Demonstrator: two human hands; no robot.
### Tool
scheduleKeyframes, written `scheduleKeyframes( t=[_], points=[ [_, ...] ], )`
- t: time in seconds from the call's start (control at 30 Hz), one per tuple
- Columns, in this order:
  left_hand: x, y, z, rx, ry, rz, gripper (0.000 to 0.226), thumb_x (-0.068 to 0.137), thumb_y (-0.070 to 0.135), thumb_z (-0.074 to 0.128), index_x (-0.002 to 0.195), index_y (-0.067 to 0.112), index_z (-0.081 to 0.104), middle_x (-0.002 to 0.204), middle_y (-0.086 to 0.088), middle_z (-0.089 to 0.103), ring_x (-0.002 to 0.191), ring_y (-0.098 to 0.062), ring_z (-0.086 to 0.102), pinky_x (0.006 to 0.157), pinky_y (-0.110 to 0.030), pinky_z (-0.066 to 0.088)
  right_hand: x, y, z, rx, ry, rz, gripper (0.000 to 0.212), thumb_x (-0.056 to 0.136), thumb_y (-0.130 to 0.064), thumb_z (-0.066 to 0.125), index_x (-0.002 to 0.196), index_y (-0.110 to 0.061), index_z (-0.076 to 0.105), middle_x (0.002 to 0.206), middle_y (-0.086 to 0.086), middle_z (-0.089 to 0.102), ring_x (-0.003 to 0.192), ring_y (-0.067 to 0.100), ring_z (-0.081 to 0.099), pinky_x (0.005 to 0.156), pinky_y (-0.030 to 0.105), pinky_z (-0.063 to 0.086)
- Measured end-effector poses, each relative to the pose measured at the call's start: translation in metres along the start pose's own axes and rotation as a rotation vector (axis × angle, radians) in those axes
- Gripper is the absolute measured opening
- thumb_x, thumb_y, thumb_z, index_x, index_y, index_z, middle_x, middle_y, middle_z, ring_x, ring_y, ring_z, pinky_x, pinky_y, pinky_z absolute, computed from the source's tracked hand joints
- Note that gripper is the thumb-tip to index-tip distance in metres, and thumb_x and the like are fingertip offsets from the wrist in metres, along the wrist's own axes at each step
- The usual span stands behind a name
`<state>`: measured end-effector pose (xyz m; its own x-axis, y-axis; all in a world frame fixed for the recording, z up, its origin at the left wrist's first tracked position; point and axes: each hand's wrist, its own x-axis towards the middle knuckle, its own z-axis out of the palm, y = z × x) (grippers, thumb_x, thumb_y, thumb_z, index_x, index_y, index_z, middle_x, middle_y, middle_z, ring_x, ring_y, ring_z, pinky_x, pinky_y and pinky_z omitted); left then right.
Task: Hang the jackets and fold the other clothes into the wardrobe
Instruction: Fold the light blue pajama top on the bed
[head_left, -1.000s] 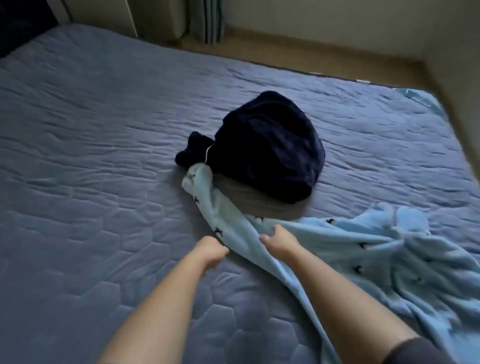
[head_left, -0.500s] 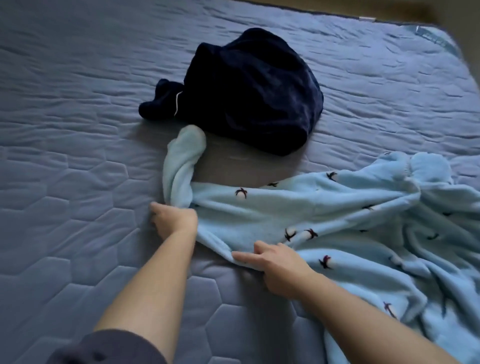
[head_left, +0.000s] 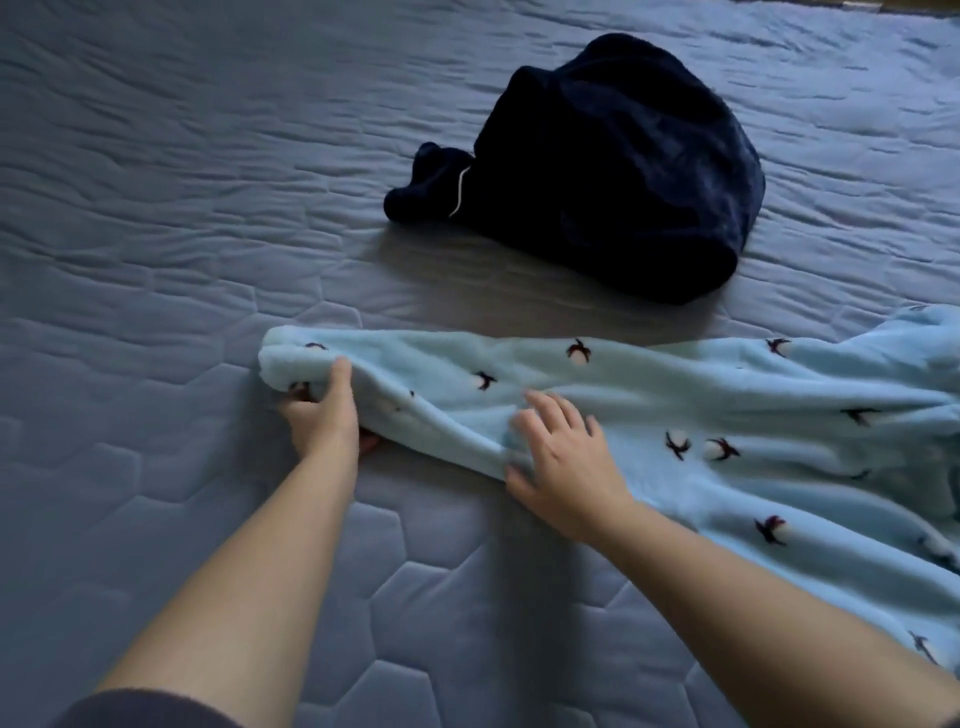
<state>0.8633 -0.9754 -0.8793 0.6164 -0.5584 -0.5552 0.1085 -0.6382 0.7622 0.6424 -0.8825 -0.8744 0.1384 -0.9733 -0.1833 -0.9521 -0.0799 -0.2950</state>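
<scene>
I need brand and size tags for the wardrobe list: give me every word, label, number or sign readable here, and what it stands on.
No text can be read.
Light blue fleece garment: only small dark printed figures, no letters.
Dark navy garment: a thin white line near its edge, no label showing.
Quilted mattress: stitched hexagons only.
</scene>
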Motion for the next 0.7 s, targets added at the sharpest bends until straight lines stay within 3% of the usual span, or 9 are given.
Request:
scheduleKeyframes(
  t=[0.1,0.17,0.23,0.3,0.37,0.43,0.53,0.6,0.7],
  points=[
    [0.004,0.013,0.003,-0.013,-0.007,-0.135,0.055,0.083,0.025,0.067,0.132,0.010,0.046,0.126,-0.013,0.057,0.107,-0.033,0.060,0.091,-0.048,0.052,0.014,-0.014,0.005,-0.026,-0.228,-0.093,0.064,0.090,-0.040,0.049,0.148,-0.036,0.022,0.161,-0.012,0.001,0.149,0.022,-0.002,0.112,0.062,0.013],
    [0.010,0.014,-0.008,-0.105,0.024,-0.157,0.037,0.090,0.011,0.052,0.126,0.005,0.052,0.125,-0.016,0.058,0.109,-0.032,0.060,0.093,-0.045,0.051,0.015,-0.018,0.004,-0.050,-0.279,-0.096,0.059,0.094,-0.030,0.045,0.148,-0.038,0.024,0.160,-0.014,0.009,0.149,0.020,0.006,0.112,0.058,0.020],
    [0.013,0.004,-0.026,-0.174,0.063,-0.074,0.023,0.084,0.010,0.051,0.105,0.008,0.060,0.109,-0.014,0.065,0.089,-0.025,0.066,0.076,-0.037,0.058,0.012,-0.020,-0.002,0.015,-0.088,-0.087,0.049,0.094,-0.025,0.044,0.141,-0.037,0.040,0.153,-0.015,0.033,0.143,0.015,0.028,0.103,0.043,0.039],
    [0.013,-0.010,-0.047,-0.214,0.056,-0.058,0.019,0.082,0.016,0.052,0.097,0.009,0.061,0.096,-0.010,0.067,0.073,-0.019,0.066,0.057,-0.030,0.056,0.007,-0.020,-0.003,0.047,-0.068,-0.150,0.049,0.092,-0.031,0.047,0.140,-0.039,0.042,0.153,-0.013,0.033,0.144,0.015,0.027,0.107,0.045,0.036],
    [0.020,-0.022,-0.063,-0.164,0.014,-0.091,0.034,0.088,0.024,0.054,0.114,0.004,0.060,0.109,-0.015,0.065,0.090,-0.029,0.066,0.074,-0.042,0.058,0.003,-0.018,0.002,0.003,-0.292,-0.201,0.055,0.094,-0.048,0.042,0.146,-0.046,0.024,0.161,-0.013,0.007,0.149,0.017,0.004,0.115,0.057,0.012],
    [0.027,-0.026,-0.069,-0.141,0.069,-0.052,0.040,0.086,0.017,0.058,0.123,0.001,0.055,0.121,-0.018,0.061,0.101,-0.031,0.063,0.086,-0.044,0.054,0.003,-0.017,0.007,-0.019,-0.353,-0.171,0.059,0.093,-0.059,0.035,0.148,-0.048,0.015,0.161,-0.013,-0.005,0.149,0.018,-0.007,0.115,0.062,0.003],
    [0.029,-0.013,-0.071,-0.055,0.166,0.162,0.045,0.077,0.003,0.057,0.122,0.011,0.054,0.114,-0.012,0.061,0.088,-0.021,0.059,0.074,-0.026,0.047,0.006,-0.015,0.016,-0.041,-0.192,-0.071,0.059,0.093,-0.063,0.025,0.148,-0.047,0.010,0.160,-0.012,-0.010,0.148,0.021,-0.011,0.113,0.065,0.000],
    [0.035,-0.008,-0.075,0.107,0.037,0.292,0.040,0.079,0.005,0.059,0.116,0.020,0.056,0.106,-0.006,0.060,0.086,-0.021,0.056,0.075,-0.028,0.046,0.008,-0.009,0.023,-0.067,-0.329,-0.014,0.061,0.092,-0.066,0.022,0.147,-0.050,0.001,0.160,-0.012,-0.014,0.148,0.021,-0.013,0.110,0.067,0.000],
    [0.047,-0.007,-0.090,0.541,-0.001,0.345,0.017,0.083,0.024,0.065,0.094,0.011,0.061,0.094,-0.015,0.066,0.087,-0.034,0.063,0.076,-0.040,0.049,0.021,-0.005,0.015,0.047,-0.498,0.042,0.060,0.093,-0.066,0.027,0.147,-0.052,0.006,0.160,-0.014,-0.011,0.148,0.018,-0.011,0.111,0.066,0.001]
  ],
)
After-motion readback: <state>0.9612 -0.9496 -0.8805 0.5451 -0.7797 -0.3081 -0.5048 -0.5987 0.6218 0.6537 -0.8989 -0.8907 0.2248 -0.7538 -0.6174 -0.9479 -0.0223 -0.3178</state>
